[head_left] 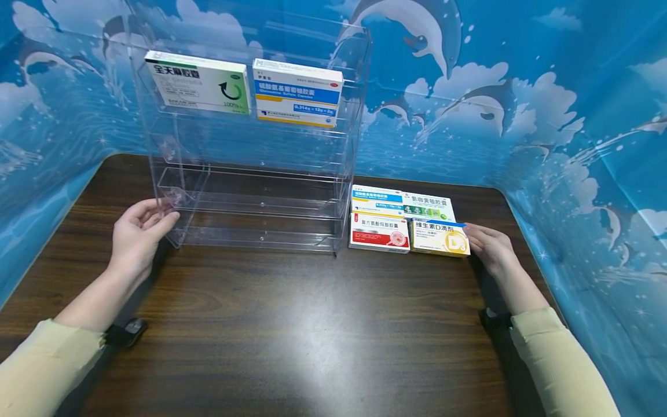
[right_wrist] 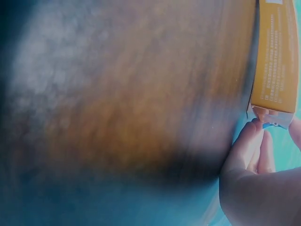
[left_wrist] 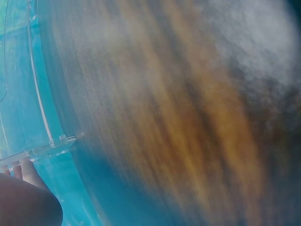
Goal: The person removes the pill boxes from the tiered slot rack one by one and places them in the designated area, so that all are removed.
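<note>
My left hand (head_left: pixel 138 234) grips the lower left side of a clear acrylic display rack (head_left: pixel 260 238), thumb in front. In the left wrist view its fingers touch the clear panel (left_wrist: pixel 40 151). To the right of the rack, my right hand (head_left: pixel 492 246) pinches the right end of a yellow-and-white vitamin D drops box (head_left: pixel 440 237). The right wrist view shows the orange side of this box (right_wrist: pixel 275 61) with fingertips at its end. Beside it lie a red-and-white medicine box (head_left: pixel 379 233), a blue-and-white one (head_left: pixel 376 200) and a green-and-white one (head_left: pixel 429 205).
On the rack's upper tier stand a green-and-white medicine box (head_left: pixel 198 84) and a blue-and-white capsule box (head_left: pixel 298 94). The dark wooden table (head_left: pixel 292 324) extends in front. A blue dolphin-printed cloth (head_left: pixel 500 87) encloses the back and sides.
</note>
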{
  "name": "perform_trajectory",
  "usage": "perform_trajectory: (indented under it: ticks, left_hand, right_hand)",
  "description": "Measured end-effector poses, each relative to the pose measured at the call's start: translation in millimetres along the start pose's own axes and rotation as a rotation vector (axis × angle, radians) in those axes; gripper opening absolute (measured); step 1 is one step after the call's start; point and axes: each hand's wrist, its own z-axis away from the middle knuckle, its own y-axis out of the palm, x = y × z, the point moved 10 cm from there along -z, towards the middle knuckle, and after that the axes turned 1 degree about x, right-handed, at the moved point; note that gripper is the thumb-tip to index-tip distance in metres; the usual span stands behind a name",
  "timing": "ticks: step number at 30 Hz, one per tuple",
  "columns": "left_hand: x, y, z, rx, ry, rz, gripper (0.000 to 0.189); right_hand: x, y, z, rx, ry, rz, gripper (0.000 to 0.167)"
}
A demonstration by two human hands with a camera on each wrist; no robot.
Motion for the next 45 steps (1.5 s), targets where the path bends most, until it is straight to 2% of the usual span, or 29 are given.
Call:
perform_trajectory:
  ticks: [8, 17, 20, 24, 28, 33, 45]
  left_hand:
    - [-2.6, 2.5, 1.0, 0.021, 0.023, 0.003, 0.027]
    - [-1.2, 1.6, 0.9, 0.02, 0.012, -0.012, 0.028]
    - [-0.5, 1.9, 1.0, 0.021, 0.011, -0.015, 0.029]
    - [-1.3, 2.7, 1.4, 0.024, 0.014, -0.027, 0.028]
    - [-2.3, 1.9, 1.6, 0.019, 0.015, -0.037, 0.027]
    - [-0.9, 0.7, 1.1, 0.014, 0.007, -0.042, 0.026]
    - [-0.1, -0.1, 0.7, 0.016, 0.016, -0.022, 0.026]
  right_hand:
    - [1, 3, -0.3, -0.003, -0.027, 0.079, 0.071]
    - [0, 5, 2.9, 0.01, -0.059, 0.165, 0.072]
    - [-2, 2, 5.5, -0.012, -0.063, 0.259, 0.077]
    - [-4, 1, 10.7, -0.03, -0.097, 0.445, 0.081]
    - [-3, 6, 16.1, -0.027, -0.146, 0.548, 0.085]
    - [0, 14, 20.3, -0.047, -0.181, 0.578, 0.083]
    - [2, 21, 23.1, -0.076, -0.18, 0.583, 0.078]
